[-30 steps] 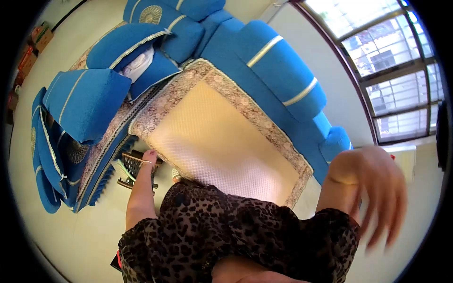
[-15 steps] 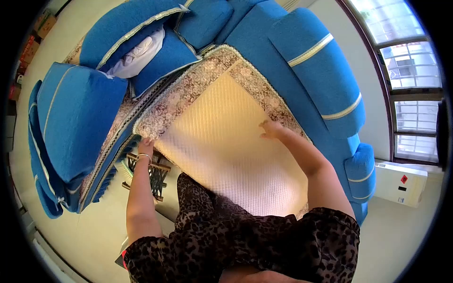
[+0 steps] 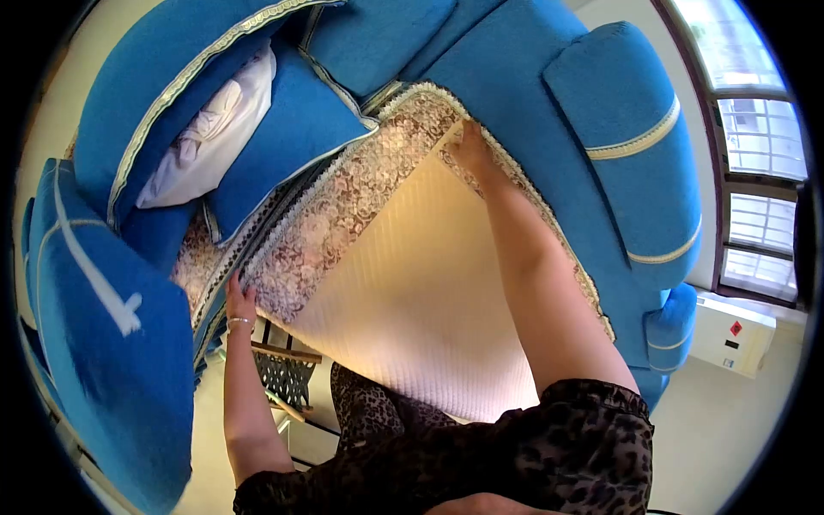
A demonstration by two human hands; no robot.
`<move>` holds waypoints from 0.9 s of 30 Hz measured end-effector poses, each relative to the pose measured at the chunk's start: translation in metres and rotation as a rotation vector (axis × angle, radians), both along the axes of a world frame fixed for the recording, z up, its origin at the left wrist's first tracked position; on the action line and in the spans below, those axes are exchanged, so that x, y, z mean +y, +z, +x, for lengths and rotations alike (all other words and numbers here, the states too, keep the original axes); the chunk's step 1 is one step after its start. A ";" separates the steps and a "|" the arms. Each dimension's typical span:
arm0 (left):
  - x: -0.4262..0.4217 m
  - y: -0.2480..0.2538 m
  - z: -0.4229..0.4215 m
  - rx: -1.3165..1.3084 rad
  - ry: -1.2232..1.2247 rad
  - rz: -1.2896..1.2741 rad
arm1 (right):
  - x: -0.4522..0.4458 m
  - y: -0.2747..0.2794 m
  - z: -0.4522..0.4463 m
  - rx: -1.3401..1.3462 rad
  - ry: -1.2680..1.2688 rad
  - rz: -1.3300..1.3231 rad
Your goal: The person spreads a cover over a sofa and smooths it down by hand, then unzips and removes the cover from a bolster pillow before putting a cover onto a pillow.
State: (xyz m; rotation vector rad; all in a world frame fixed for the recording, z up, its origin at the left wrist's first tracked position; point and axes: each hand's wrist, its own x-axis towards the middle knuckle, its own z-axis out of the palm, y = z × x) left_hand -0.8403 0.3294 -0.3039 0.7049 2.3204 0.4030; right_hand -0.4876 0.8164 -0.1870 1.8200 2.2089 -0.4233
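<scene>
A floral sofa cover (image 3: 296, 245) with a pale fringed edge lies over the blue seat. A cream quilted layer (image 3: 412, 283) spreads across it, narrowing to a corner at the back. Whether this is a separate pad or the cover's underside, I cannot tell. My right hand (image 3: 470, 153) reaches far forward to that back corner, its fingers curled down on the cream layer. At the cover's front left corner is my left hand (image 3: 241, 304), wearing a bracelet, thumb and fingers around the fringed edge. The fingertips of both hands are partly hidden.
Blue back cushions (image 3: 386, 43) and a padded armrest (image 3: 622, 129) border the seat. A white cloth (image 3: 215, 129) is tucked between cushions at left. Below my left hand stands a small folding stool (image 3: 283, 378). A white box-like unit (image 3: 734, 335) stands by the window (image 3: 755, 137).
My right hand has moved forward from the middle of the cream layer to its back corner. My view has come closer to the sofa. My left hand stays at the front left corner.
</scene>
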 end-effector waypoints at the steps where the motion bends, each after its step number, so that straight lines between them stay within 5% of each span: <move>1: -0.003 -0.005 -0.004 0.037 -0.031 -0.024 | 0.016 -0.013 -0.003 0.022 -0.007 0.025; 9: -0.002 -0.006 -0.010 0.129 0.000 0.085 | 0.072 -0.053 -0.018 0.171 -0.156 0.062; 15: -0.006 -0.011 -0.004 0.113 0.068 0.184 | 0.074 -0.040 -0.046 -0.157 -0.205 0.053; 27: -0.001 -0.029 0.002 0.109 0.396 0.481 | 0.089 -0.051 -0.033 0.096 -0.013 0.679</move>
